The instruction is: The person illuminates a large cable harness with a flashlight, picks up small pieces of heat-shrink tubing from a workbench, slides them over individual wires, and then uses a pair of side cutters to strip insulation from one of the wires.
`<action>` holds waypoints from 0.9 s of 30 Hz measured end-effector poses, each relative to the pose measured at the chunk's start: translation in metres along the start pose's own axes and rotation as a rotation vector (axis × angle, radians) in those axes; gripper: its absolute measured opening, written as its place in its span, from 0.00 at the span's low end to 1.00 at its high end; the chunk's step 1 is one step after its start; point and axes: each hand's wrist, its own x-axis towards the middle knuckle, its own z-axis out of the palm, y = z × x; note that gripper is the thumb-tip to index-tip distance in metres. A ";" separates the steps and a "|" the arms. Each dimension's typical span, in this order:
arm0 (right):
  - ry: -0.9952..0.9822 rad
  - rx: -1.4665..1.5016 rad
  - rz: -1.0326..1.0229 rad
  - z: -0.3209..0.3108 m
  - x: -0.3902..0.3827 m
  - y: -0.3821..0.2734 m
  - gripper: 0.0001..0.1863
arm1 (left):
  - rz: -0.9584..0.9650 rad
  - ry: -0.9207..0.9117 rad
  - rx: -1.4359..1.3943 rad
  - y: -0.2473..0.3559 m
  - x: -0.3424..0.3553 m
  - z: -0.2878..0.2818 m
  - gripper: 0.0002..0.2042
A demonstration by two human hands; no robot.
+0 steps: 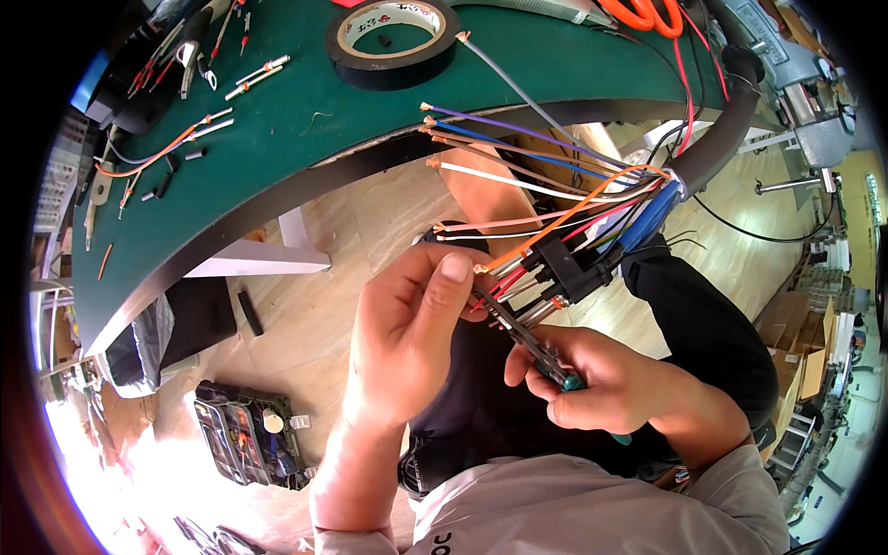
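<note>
My left hand is closed, thumb against curled fingers, at the ends of several wires; the fingers partly hide what they pinch, which looks like a wire. My right hand grips a hand tool with green handles, pliers or cutters, its dark jaws reaching to my left fingertips. An orange wire ends in bare copper beside my left thumb. Above my hands fan out purple, blue, brown, white and grey wires with stripped ends, all from a thick black cable. A black connector block hangs among red wires and metal pins.
The green table curves across above my hands. On it lie a roll of black tape, metal-tipped wire pieces and an orange-handled tool. At right stands a grey metal vise. A tool bag rests on the floor.
</note>
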 end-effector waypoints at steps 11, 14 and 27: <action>0.009 -0.061 -0.061 -0.001 0.001 0.004 0.15 | -0.169 -0.214 0.304 0.027 0.023 -0.005 0.12; 0.011 -0.072 -0.084 0.000 0.001 0.003 0.15 | -0.191 -0.245 0.417 0.028 0.028 -0.006 0.11; 0.097 -0.359 -0.170 0.005 0.003 0.006 0.17 | -0.143 -0.333 0.419 0.030 0.034 -0.001 0.10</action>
